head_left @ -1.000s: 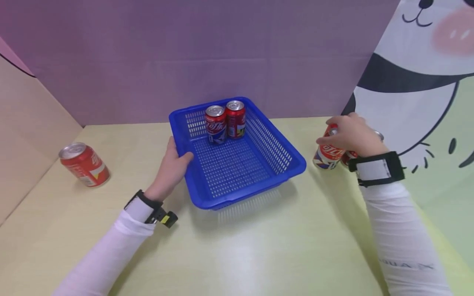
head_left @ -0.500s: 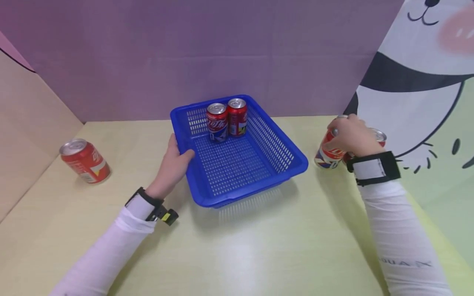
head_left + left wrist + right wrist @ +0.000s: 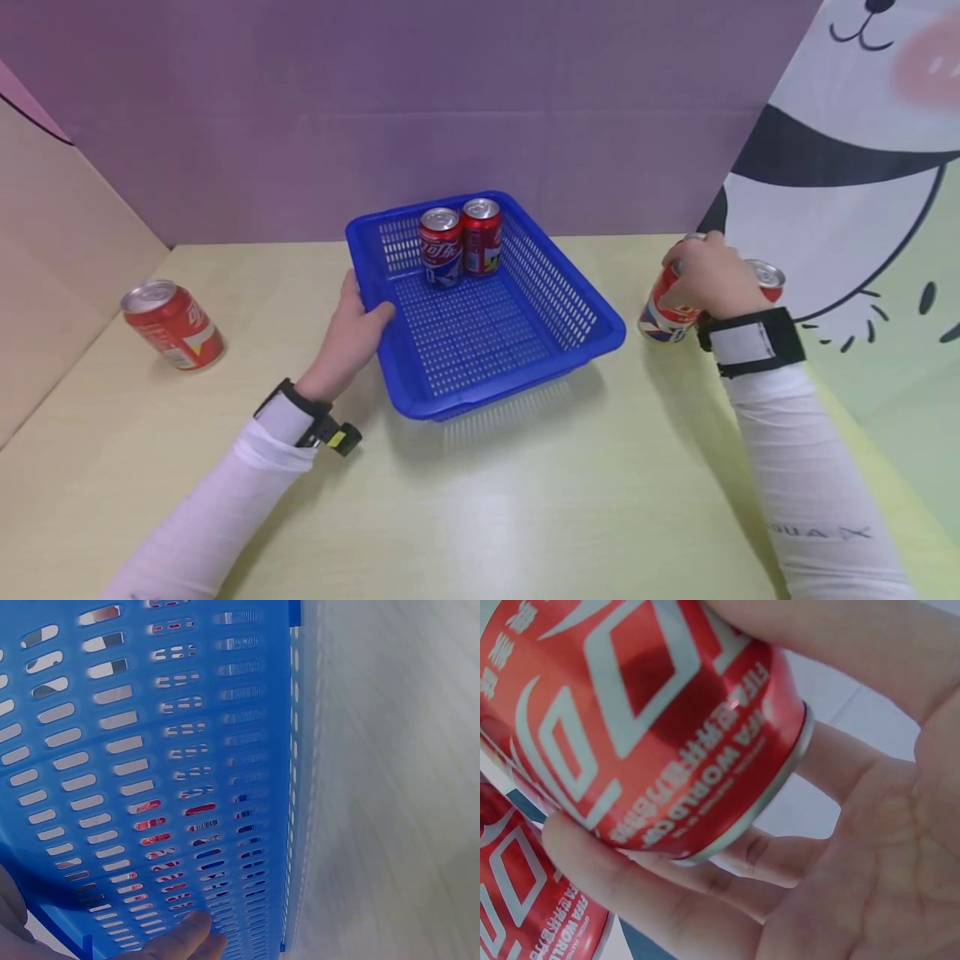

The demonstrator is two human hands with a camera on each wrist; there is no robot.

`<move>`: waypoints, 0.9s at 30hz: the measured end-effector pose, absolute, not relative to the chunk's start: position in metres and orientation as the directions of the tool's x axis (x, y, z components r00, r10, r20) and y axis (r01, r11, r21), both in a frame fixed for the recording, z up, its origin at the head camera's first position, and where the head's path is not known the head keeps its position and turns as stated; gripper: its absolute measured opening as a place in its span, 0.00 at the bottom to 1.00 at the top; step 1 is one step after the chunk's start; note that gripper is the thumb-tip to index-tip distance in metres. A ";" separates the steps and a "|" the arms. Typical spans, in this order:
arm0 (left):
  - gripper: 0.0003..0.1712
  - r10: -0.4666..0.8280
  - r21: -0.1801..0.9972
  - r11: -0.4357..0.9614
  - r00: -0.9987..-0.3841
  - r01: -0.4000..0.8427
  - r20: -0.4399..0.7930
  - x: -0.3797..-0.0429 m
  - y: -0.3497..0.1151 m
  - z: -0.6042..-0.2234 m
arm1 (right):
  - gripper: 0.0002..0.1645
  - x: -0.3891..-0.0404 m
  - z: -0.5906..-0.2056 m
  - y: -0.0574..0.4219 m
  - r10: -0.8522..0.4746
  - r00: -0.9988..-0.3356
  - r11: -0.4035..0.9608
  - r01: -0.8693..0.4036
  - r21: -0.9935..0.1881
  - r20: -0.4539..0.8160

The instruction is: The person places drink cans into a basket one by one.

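My left hand point(image 3: 341, 346) grips the left rim of a blue plastic basket point(image 3: 517, 379), thumb over the edge. The left wrist view shows its fingers point(image 3: 180, 937) against the slotted outer wall point(image 3: 142, 765). Two red soda cans point(image 3: 441, 250) stand upright at the basket's back. On the right, my right hand point(image 3: 716, 275) grips an upright red soda can point(image 3: 666, 315) from above, partly hiding it. The right wrist view shows thumb and fingers around this can point(image 3: 652, 735). Beside it stands another soda can point(image 3: 771, 282), mostly hidden behind the hand in the head view.
A further red soda can point(image 3: 176, 325) stands alone on the left of the pale wooden table point(image 3: 480, 517). A purple wall panel point(image 3: 360, 125) rises behind the basket, and a panel with a cartoon panda point(image 3: 832, 225) borders the right side.
My right hand has settled over the soda can, and its fingers have closed around it. The left hand and basket hold their place.
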State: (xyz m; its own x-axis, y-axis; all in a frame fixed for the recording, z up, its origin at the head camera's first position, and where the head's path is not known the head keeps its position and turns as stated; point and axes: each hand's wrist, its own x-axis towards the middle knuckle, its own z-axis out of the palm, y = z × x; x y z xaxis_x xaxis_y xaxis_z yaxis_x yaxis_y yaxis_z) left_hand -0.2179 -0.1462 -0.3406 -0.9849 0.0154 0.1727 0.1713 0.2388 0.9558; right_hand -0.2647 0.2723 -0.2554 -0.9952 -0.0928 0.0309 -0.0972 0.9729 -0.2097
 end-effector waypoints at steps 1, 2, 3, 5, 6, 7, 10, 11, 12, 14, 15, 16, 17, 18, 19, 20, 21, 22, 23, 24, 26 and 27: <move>0.38 0.016 0.956 0.239 -0.985 0.171 0.172 -0.218 -0.146 -0.341 | 0.32 -0.264 -0.255 0.272 -0.093 -0.995 0.971 -0.098 -0.217 0.034; 0.38 0.015 0.956 0.239 -0.985 0.170 0.171 -0.218 -0.146 -0.341 | 0.32 -0.264 -0.255 0.272 -0.092 -0.995 0.970 -0.098 -0.224 0.040; 0.38 0.015 0.957 0.234 -0.985 0.169 0.171 -0.218 -0.146 -0.341 | 0.32 -0.264 -0.256 0.272 -0.089 -0.995 0.968 -0.097 -0.232 0.043; 0.38 0.017 0.959 0.228 -0.986 0.168 0.168 -0.218 -0.146 -0.341 | 0.32 -0.264 -0.256 0.271 -0.082 -0.996 0.963 -0.091 -0.252 0.045; 0.38 0.019 0.960 0.225 -0.986 0.167 0.167 -0.218 -0.146 -0.341 | 0.32 -0.263 -0.256 0.271 -0.079 -0.996 0.961 -0.088 -0.262 0.045; 0.38 0.020 0.961 0.222 -0.986 0.166 0.165 -0.218 -0.146 -0.341 | 0.32 -0.263 -0.256 0.270 -0.078 -0.996 0.959 -0.088 -0.271 0.047; 0.39 0.022 0.962 0.218 -0.986 0.164 0.163 -0.217 -0.146 -0.340 | 0.32 -0.262 -0.257 0.269 -0.083 -0.995 0.952 -0.094 -0.292 0.050; 0.39 0.021 0.962 0.217 -0.986 0.164 0.163 -0.217 -0.146 -0.340 | 0.32 -0.262 -0.257 0.268 -0.089 -0.994 0.951 -0.102 -0.291 0.057; 0.39 0.021 0.962 0.219 -0.986 0.163 0.163 -0.217 -0.146 -0.340 | 0.31 -0.262 -0.257 0.267 -0.094 -0.994 0.951 -0.108 -0.289 0.065; 0.39 0.015 0.962 0.222 -0.987 0.160 0.161 -0.216 -0.146 -0.339 | 0.31 -0.262 -0.256 0.264 -0.109 -0.991 0.951 -0.127 -0.281 0.080; 0.39 0.015 0.962 0.224 -0.987 0.158 0.159 -0.216 -0.147 -0.339 | 0.31 -0.261 -0.255 0.263 -0.115 -0.989 0.952 -0.136 -0.276 0.088; 0.39 0.013 0.962 0.226 -0.987 0.156 0.157 -0.216 -0.147 -0.339 | 0.30 -0.260 -0.254 0.261 -0.122 -0.987 0.952 -0.145 -0.269 0.101; 0.39 0.012 0.962 0.227 -0.988 0.154 0.155 -0.216 -0.147 -0.339 | 0.30 -0.259 -0.253 0.260 -0.123 -0.987 0.952 -0.148 -0.269 0.108; 0.39 0.012 0.961 0.229 -0.988 0.152 0.154 -0.216 -0.147 -0.339 | 0.30 -0.257 -0.251 0.259 -0.124 -0.985 0.951 -0.152 -0.268 0.119; 0.39 0.010 0.962 0.229 -0.988 0.150 0.152 -0.217 -0.146 -0.339 | 0.30 -0.255 -0.250 0.258 -0.125 -0.984 0.949 -0.157 -0.272 0.129; 0.39 0.010 0.962 0.230 -0.989 0.148 0.150 -0.217 -0.146 -0.339 | 0.30 -0.253 -0.247 0.256 -0.126 -0.981 0.948 -0.162 -0.274 0.146; 0.39 0.010 0.962 0.231 -0.989 0.146 0.148 -0.217 -0.146 -0.339 | 0.29 -0.250 -0.245 0.255 -0.132 -0.977 0.946 -0.175 -0.275 0.168; 0.39 0.008 0.962 0.233 -0.989 0.145 0.147 -0.217 -0.146 -0.339 | 0.29 -0.247 -0.242 0.254 -0.132 -0.973 0.943 -0.181 -0.278 0.187; 0.39 0.006 0.962 0.234 -0.989 0.143 0.146 -0.217 -0.146 -0.339 | 0.29 -0.243 -0.239 0.253 -0.138 -0.967 0.941 -0.195 -0.278 0.213; 0.39 0.003 0.961 0.236 -0.989 0.142 0.145 -0.217 -0.146 -0.339 | 0.28 -0.240 -0.236 0.251 -0.148 -0.958 0.938 -0.214 -0.272 0.245; 0.39 -0.002 0.960 0.241 -0.989 0.140 0.145 -0.217 -0.146 -0.339 | 0.28 -0.232 -0.228 0.247 -0.160 -0.941 0.934 -0.242 -0.264 0.300; 0.39 -0.005 0.960 0.243 -0.989 0.140 0.146 -0.216 -0.146 -0.339 | 0.28 -0.227 -0.224 0.245 -0.163 -0.931 0.931 -0.255 -0.262 0.326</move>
